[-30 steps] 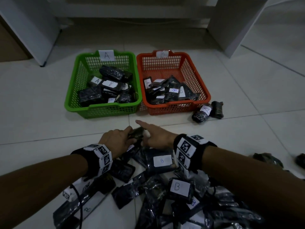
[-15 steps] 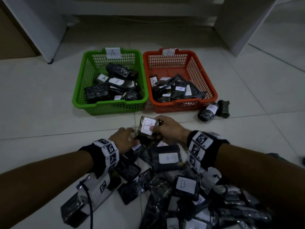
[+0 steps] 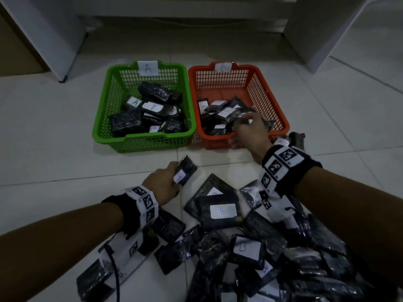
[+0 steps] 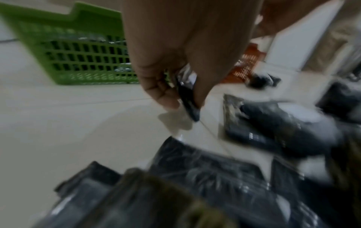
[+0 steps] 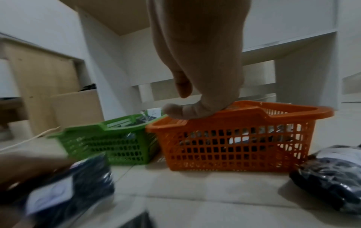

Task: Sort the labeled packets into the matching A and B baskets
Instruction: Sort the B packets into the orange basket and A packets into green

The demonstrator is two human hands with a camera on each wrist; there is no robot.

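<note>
Packet (image 3: 185,172) pinched in left hand (image 3: 162,186) could land in the wrong basket: its label is blurred; right hand (image 3: 250,134) spread over orange basket (image 3: 281,118).

- The head view looks steeply down and forward from above, taking in both forearms, the green basket (image 3: 144,110) and the orange basket (image 3: 238,101) beyond the hands.
- The left wrist view sits close behind the left hand (image 4: 185,50), low over the floor, blurred, facing the green basket's (image 4: 78,50) near wall.
- The right wrist view, low behind the right hand (image 5: 199,64), faces both baskets' near walls; all three views share them.
</note>
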